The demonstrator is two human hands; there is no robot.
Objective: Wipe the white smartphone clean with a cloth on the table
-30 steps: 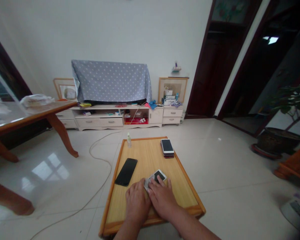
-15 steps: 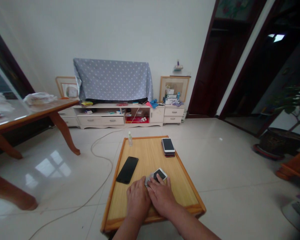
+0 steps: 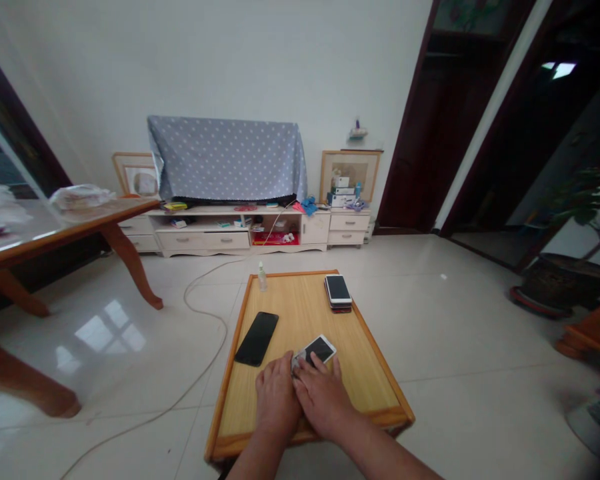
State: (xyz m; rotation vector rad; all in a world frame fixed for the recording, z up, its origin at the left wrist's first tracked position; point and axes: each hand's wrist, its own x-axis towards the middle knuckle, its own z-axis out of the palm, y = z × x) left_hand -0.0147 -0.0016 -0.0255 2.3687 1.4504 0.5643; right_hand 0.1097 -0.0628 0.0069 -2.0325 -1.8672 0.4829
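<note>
A white smartphone [image 3: 322, 349] with a dark screen lies at a slant on a small wooden table [image 3: 300, 298]. My left hand [image 3: 277, 398] is closed at its lower left end, steadying it against the tabletop. Over the lower part of the screen, my right hand [image 3: 324, 395] presses down a crumpled pale grey wipe [image 3: 300, 359], mostly hidden beneath the fingers. The two hands touch each other. To the left of them lies a larger black smartphone [image 3: 257, 339], screen up.
Several stacked phones [image 3: 338, 290] sit at the table's far right corner. A small clear spray bottle [image 3: 262, 277] stands at the far left. Beyond are a low white TV cabinet [image 3: 215, 241], a bigger wooden table [image 3: 130, 209] and a cable [image 3: 200, 374] across the floor.
My right hand has shifted very slightly on the phone with the wipe. The view has moved a little; the phones and bottle stay in place on the table.
</note>
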